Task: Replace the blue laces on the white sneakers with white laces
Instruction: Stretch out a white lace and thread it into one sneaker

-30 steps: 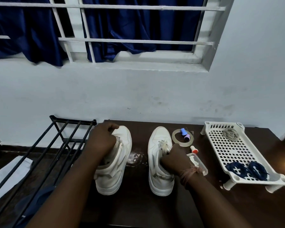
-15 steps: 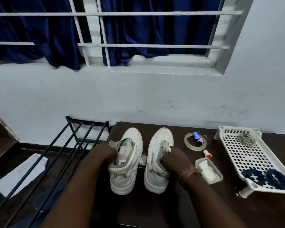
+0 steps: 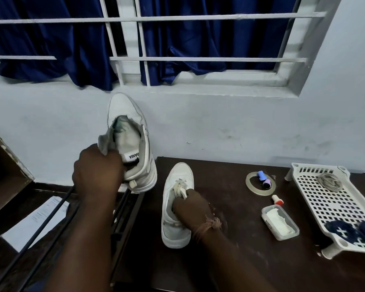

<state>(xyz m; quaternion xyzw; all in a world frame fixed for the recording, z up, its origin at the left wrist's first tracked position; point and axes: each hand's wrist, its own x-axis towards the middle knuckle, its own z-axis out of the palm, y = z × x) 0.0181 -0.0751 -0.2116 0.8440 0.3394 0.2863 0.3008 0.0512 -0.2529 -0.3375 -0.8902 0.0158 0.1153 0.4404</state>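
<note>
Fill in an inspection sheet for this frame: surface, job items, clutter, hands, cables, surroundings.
Surface: dark wooden table, scuffed.
Job's things: left sneaker lifted, no laces visible; right sneaker on table, white laces; blue laces in white tray.
Clutter: tape roll, small bottle, lidded box, pale coil.
Hands: left hand grips left sneaker; right hand grips right sneaker.
Cables: nothing seen.
Surroundings: black rack, paper, barred window, blue curtain.
</note>
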